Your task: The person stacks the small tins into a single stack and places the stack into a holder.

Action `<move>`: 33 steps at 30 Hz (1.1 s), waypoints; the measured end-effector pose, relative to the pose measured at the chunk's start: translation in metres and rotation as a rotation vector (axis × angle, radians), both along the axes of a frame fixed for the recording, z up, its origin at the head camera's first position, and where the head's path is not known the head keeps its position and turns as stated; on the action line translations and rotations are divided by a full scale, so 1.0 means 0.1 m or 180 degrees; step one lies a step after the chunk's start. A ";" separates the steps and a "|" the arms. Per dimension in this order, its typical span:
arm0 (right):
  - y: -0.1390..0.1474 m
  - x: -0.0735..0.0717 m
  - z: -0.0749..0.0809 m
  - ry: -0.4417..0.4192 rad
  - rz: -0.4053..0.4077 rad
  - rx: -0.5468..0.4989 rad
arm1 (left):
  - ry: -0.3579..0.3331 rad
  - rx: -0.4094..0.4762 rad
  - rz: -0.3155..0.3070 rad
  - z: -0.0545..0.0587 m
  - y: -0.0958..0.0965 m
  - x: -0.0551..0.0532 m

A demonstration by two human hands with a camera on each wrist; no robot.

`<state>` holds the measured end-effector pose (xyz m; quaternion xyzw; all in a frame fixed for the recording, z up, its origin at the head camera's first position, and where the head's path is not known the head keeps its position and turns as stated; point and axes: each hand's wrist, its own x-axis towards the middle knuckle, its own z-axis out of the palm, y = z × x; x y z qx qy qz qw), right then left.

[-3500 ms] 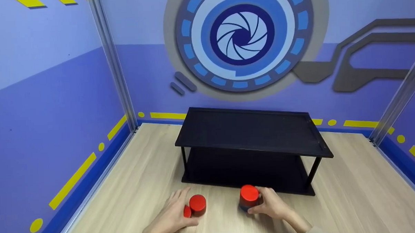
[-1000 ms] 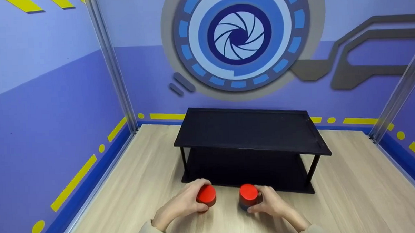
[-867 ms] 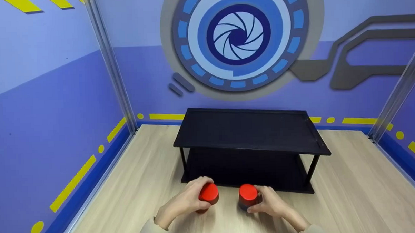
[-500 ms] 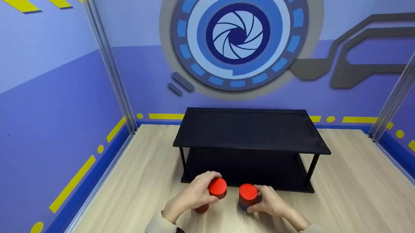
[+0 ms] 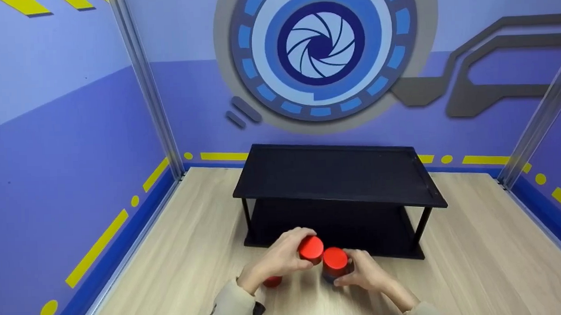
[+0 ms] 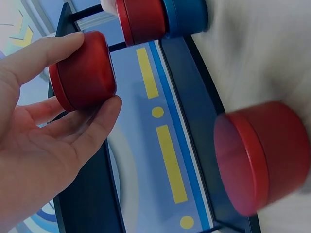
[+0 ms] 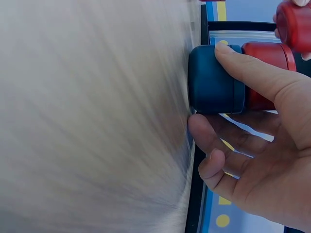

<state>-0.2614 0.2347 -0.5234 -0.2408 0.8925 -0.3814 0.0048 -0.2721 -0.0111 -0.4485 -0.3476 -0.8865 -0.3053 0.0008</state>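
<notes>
My left hand (image 5: 284, 256) holds a small red round tin (image 5: 311, 248) between thumb and fingers, raised above the tabletop. In the left wrist view the tin's rounded base and the seam near its top show. On the table a blue tin (image 7: 214, 80) stands upright with a red tin (image 5: 335, 259) stacked on it. My right hand (image 5: 367, 272) grips the blue tin, its thumb across the side and fingers behind. The raised tin is just left of this stack. Another red tin (image 6: 279, 155) stands on the table, partly hidden by my left forearm in the head view.
A black two-tier shelf (image 5: 332, 174) stands right behind the tins, with thin posts (image 5: 422, 227) at its front corners. Blue printed wall panels (image 5: 75, 160) enclose the wooden table (image 5: 186, 254) at the back and sides.
My left hand has taken hold of a red tin, lifted it and carried it right, close to the stack. Another red tin stays behind. My right hand has kept its grip on the blue tin.
</notes>
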 end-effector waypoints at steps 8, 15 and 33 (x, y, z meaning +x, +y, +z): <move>0.00 -0.01 0.01 -0.0066 0.0032 -0.0044 | 0.0008 0.0021 -0.0034 -0.02 0.15 -0.02; 0.00 -0.02 0.02 -0.0068 0.0022 -0.0053 | -0.0069 0.0101 -0.0072 -0.03 0.24 -0.02; 0.01 -0.01 -0.01 -0.0057 0.0008 -0.0083 | -0.0135 0.0085 -0.0113 -0.10 0.42 -0.02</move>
